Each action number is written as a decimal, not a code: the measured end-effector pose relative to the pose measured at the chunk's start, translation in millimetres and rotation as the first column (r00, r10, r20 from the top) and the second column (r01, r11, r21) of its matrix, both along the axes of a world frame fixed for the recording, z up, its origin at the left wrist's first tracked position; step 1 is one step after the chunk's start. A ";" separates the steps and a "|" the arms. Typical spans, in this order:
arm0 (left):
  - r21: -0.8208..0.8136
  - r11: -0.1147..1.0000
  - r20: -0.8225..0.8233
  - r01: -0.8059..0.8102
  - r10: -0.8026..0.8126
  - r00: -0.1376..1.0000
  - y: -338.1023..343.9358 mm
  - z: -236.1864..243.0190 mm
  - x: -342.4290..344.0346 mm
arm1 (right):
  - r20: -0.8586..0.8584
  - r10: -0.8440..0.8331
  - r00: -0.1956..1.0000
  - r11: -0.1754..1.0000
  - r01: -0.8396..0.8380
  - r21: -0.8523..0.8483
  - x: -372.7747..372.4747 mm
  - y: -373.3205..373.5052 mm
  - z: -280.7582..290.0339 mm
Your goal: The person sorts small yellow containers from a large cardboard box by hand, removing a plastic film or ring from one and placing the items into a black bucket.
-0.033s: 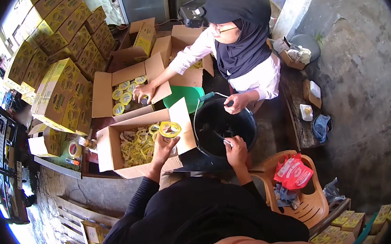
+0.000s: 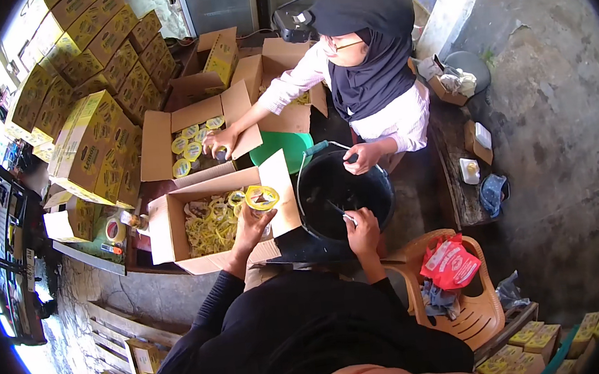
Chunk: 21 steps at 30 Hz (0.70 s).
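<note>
My left hand is closed around a clear plastic cup with a yellow rim. The cup is above an open cardboard box holding a heap of yellow rings and scraps. Over the black bucket, my right hand grips a small knife with a pale handle; its thin, dark blade points into the bucket and is hard to make out. The bucket's dark contents are unclear. Its wire handle with a green grip leans to the left side.
Across the table, a co-worker's hand reaches into a box of yellow-lidded cups; their other hand holds something dark over the bucket. A green basin sits between. Stacked cartons rise left; a plastic chair stands right.
</note>
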<state>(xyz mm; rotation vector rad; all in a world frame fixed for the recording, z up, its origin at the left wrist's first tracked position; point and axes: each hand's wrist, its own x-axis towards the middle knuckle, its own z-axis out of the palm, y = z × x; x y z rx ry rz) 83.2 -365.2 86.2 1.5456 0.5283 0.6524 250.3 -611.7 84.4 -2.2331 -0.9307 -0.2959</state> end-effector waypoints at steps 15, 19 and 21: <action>0.245 0.966 -0.109 0.084 -0.059 0.992 6.4 28.5 21.8 | -0.122 0.034 0.992 0.998 -0.027 0.056 2.5 -0.7 3.6; 0.301 0.948 -0.112 0.099 -0.068 0.991 7.9 19.6 23.8 | -0.218 0.077 0.973 0.984 -0.039 0.175 -5.3 5.6 23.3; 0.324 0.940 -0.094 0.103 -0.076 0.993 3.9 20.6 25.6 | -0.229 0.091 0.969 0.974 -0.039 0.223 -11.0 8.8 32.6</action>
